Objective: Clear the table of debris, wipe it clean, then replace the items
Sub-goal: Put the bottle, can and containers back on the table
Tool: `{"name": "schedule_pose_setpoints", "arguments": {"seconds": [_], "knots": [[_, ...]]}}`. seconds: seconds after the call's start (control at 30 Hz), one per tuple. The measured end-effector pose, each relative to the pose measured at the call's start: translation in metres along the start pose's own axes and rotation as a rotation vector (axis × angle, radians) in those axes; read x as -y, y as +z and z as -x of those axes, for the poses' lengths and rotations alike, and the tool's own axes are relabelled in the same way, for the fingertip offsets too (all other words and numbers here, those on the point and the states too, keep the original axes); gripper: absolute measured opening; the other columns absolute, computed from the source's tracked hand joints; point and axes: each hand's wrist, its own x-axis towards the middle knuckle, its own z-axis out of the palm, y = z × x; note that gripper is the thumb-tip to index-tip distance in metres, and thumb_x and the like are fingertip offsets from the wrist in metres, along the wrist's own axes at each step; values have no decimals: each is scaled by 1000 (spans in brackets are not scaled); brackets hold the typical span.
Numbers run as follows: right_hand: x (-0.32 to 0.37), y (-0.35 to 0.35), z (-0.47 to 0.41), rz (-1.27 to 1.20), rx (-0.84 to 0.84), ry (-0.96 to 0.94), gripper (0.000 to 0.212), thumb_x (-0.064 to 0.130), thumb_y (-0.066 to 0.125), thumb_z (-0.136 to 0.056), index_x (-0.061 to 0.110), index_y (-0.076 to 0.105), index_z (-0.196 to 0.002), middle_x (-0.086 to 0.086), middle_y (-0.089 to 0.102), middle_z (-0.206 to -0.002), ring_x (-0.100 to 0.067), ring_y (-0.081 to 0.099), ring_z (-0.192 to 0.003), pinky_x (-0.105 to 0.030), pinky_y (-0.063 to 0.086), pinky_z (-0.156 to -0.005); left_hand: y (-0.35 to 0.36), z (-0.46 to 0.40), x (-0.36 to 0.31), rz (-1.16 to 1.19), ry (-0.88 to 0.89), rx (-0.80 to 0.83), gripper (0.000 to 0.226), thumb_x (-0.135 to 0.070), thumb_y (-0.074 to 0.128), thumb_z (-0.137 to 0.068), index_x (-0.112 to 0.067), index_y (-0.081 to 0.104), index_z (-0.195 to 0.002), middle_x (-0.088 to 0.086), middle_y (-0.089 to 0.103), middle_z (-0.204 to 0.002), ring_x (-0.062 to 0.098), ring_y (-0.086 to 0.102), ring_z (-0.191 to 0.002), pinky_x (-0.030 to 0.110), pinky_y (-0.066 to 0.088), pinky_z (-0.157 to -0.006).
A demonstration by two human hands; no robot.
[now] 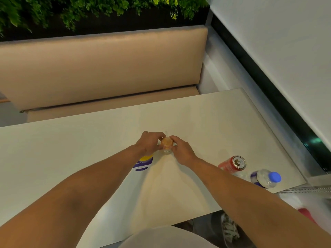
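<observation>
A small clear cup (pixel 167 144) with an orange drink and a straw stands near the middle of the white table (pixel 71 149). My left hand (pixel 149 143) grips its left side and my right hand (pixel 180 149) grips its right side. A red can (pixel 232 164) stands at the right of the table. Beside it, nearer the front right corner, is a clear water bottle (pixel 266 178) with a blue cap.
A round purple and yellow sticker (pixel 143 164) lies on the table under my left wrist. A beige padded bench (pixel 100 68) runs along the far side, with green plants (pixel 89 11) above. A white wall and dark strip border the right. A shoe (pixel 230 228) shows below the front edge.
</observation>
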Motion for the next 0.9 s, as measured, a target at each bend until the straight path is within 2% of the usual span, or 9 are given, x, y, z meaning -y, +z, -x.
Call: {"name": "schedule_pose_setpoints", "arguments": {"seconds": [0.23, 0.43, 0.53, 0.6, 0.67, 0.73, 0.83, 0.9], "knots": [[-3, -10, -4, 48, -13, -9, 34, 4, 55, -97, 23, 64, -123, -1, 71, -110, -27, 65, -97, -44, 53, -89, -2, -2, -13, 12, -19, -2, 42, -39, 76, -89, -22, 64, -126, -2, 72, -121, 24, 66, -108, 38, 47, -100], [-4, -11, -2, 43, -3, 15, 39, 4, 54, -96, 25, 63, -128, 0, 70, -116, -26, 66, -97, -43, 53, -92, -5, -2, -19, -2, -60, 39, 42, -38, 73, -90, -25, 61, -128, -3, 70, -125, 25, 64, -111, 39, 47, -99], [2, -15, 2, 69, 28, 52, 45, 11, 56, -102, 21, 51, -146, -6, 61, -139, -27, 62, -116, -36, 48, -101, -5, 0, -19, -11, -78, 43, 52, -42, 74, -89, -25, 57, -134, -2, 66, -131, 26, 61, -117, 40, 46, -100], [6, -25, 11, 84, 52, 73, 50, 16, 56, -103, 19, 44, -152, -6, 54, -147, -26, 58, -123, -32, 44, -104, -6, 5, -20, 16, -103, 6, 65, -45, 75, -87, -22, 51, -143, 0, 57, -143, 26, 54, -128, 39, 43, -106], [8, -42, 24, 99, 75, 68, 50, 20, 57, -103, 22, 45, -151, -2, 54, -147, -22, 61, -117, -30, 45, -103, -8, 12, -24, 52, -93, -61, 72, -45, 76, -87, -19, 47, -147, 2, 49, -149, 23, 50, -133, 37, 40, -110], [11, -64, 43, 111, 82, 50, 47, 26, 59, -103, 26, 48, -148, 4, 56, -145, -17, 63, -114, -28, 46, -102, -11, 21, -31, 51, -44, -154, 69, -43, 76, -86, -19, 50, -145, 1, 50, -148, 21, 52, -130, 36, 41, -109], [10, -106, 81, 141, 47, 26, 45, 32, 59, -103, 28, 49, -147, 11, 58, -139, -9, 62, -110, -20, 45, -94, -12, 32, -51, 129, 45, -270, 56, -38, 77, -86, -21, 59, -136, -1, 58, -135, 18, 58, -120, 34, 44, -104], [5, -138, 106, 164, 8, 41, 45, 36, 58, -103, 33, 49, -147, 16, 57, -136, -6, 63, -101, -16, 45, -85, -11, 37, -69, 195, 102, -259, 50, -37, 77, -86, -22, 62, -131, -4, 60, -126, 13, 58, -113, 31, 46, -99]]}}
